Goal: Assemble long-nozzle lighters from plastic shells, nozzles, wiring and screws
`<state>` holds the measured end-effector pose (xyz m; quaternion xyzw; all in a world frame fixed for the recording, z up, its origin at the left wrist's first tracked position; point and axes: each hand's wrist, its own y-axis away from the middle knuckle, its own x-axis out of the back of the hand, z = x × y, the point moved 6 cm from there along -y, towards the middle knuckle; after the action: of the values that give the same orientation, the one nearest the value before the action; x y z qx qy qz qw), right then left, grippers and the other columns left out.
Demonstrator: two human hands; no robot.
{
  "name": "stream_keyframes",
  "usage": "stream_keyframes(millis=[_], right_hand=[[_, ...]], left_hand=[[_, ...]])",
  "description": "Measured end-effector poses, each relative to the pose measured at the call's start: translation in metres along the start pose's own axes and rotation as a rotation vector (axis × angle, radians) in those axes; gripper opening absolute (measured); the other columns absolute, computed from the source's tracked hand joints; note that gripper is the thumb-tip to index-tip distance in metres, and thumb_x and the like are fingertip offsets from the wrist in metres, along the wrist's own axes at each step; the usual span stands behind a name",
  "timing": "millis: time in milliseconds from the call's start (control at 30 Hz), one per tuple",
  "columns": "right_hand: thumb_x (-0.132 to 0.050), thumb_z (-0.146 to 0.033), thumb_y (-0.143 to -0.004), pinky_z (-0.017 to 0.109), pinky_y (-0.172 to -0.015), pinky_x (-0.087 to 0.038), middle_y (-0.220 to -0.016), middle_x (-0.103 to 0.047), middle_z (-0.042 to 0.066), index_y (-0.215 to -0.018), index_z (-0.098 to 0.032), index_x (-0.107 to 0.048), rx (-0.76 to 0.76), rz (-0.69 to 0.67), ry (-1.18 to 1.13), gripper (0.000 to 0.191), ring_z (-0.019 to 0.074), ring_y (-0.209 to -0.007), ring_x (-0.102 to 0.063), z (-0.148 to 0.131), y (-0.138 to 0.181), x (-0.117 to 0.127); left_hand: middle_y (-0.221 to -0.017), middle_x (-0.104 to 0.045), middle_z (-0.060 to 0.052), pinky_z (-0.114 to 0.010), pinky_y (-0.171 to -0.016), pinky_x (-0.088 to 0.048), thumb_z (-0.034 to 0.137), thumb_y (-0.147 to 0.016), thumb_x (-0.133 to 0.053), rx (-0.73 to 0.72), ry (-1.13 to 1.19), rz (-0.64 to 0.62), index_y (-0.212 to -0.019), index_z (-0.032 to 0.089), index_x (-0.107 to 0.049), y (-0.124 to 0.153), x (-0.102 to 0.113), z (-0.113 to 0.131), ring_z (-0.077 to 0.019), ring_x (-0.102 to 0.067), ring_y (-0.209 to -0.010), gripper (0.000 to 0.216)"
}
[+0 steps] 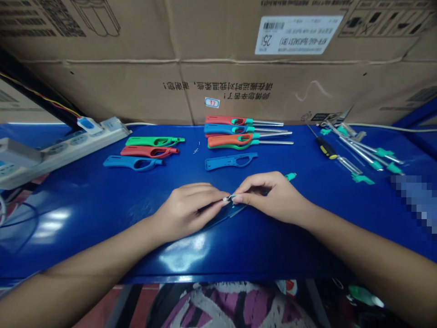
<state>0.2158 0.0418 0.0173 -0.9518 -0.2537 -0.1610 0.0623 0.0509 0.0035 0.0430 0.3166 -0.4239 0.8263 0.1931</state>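
My left hand [189, 207] and my right hand [269, 196] meet at the middle of the blue table [102, 214], fingers pinched together. Between the fingertips sits a small white-tipped part [228, 198] with a thin wire. My right hand also holds a metal tube with a teal end [290, 176] poking out behind it. A blue lighter shell half [225, 215] lies under my left fingers. Another blue shell half [230, 161] lies just beyond the hands.
Three assembled lighters [246, 132] lie at the back centre. Green, red and blue shell halves [146, 151] lie at back left. A screwdriver [326, 148] and several metal tubes with teal ends [365, 152] lie right. A power strip [68, 146] stands left. Cardboard boxes [218, 59] wall the back.
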Motion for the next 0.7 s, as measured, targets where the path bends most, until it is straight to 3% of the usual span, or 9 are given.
stream_keyframes(millis=[133, 300, 433, 700], right_hand=[[-0.075, -0.037, -0.082, 0.023, -0.052, -0.042, -0.068, -0.07, 0.002, -0.077, -0.016, -0.074, -0.037, -0.043, -0.057, 0.022, 0.0106, -0.057, -0.056, 0.0, 0.0, -0.002], [-0.07, -0.027, -0.087, 0.02, -0.046, -0.032, -0.055, -0.053, -0.005, -0.08, -0.016, -0.073, 0.121, 0.0, 0.134, 0.013, 0.0063, -0.048, -0.04, -0.012, 0.005, -0.003], [-0.069, -0.024, -0.088, 0.02, -0.051, -0.038, -0.068, -0.062, -0.002, -0.083, -0.016, -0.071, 0.235, 0.022, 0.154, 0.01, 0.0064, -0.053, -0.046, -0.02, 0.009, -0.005], [-0.068, -0.022, -0.09, 0.022, -0.054, -0.039, -0.071, -0.065, -0.001, -0.078, -0.017, -0.07, 0.148, -0.008, 0.154, 0.013, 0.0089, -0.059, -0.051, -0.017, 0.008, -0.003]], left_hand=[[-0.092, -0.078, -0.008, -0.027, -0.077, -0.06, 0.01, -0.092, -0.063, -0.052, -0.002, -0.016, -0.109, 0.015, -0.07, 0.001, -0.001, 0.003, -0.0161, -0.073, -0.079, 0.019], [-0.095, -0.079, -0.005, -0.024, -0.079, -0.06, 0.014, -0.094, -0.063, 0.079, -0.008, 0.03, -0.108, 0.018, -0.072, 0.001, 0.001, -0.005, -0.015, -0.075, -0.084, 0.017], [-0.096, -0.078, -0.006, -0.025, -0.081, -0.059, 0.014, -0.095, -0.06, 0.067, -0.004, 0.021, -0.11, 0.018, -0.07, 0.0, 0.001, -0.004, -0.0154, -0.074, -0.086, 0.018], [-0.092, -0.074, -0.008, -0.028, -0.078, -0.059, 0.008, -0.094, -0.058, -0.06, -0.002, -0.059, -0.111, 0.013, -0.064, 0.002, -0.004, 0.004, -0.0162, -0.069, -0.082, 0.019]])
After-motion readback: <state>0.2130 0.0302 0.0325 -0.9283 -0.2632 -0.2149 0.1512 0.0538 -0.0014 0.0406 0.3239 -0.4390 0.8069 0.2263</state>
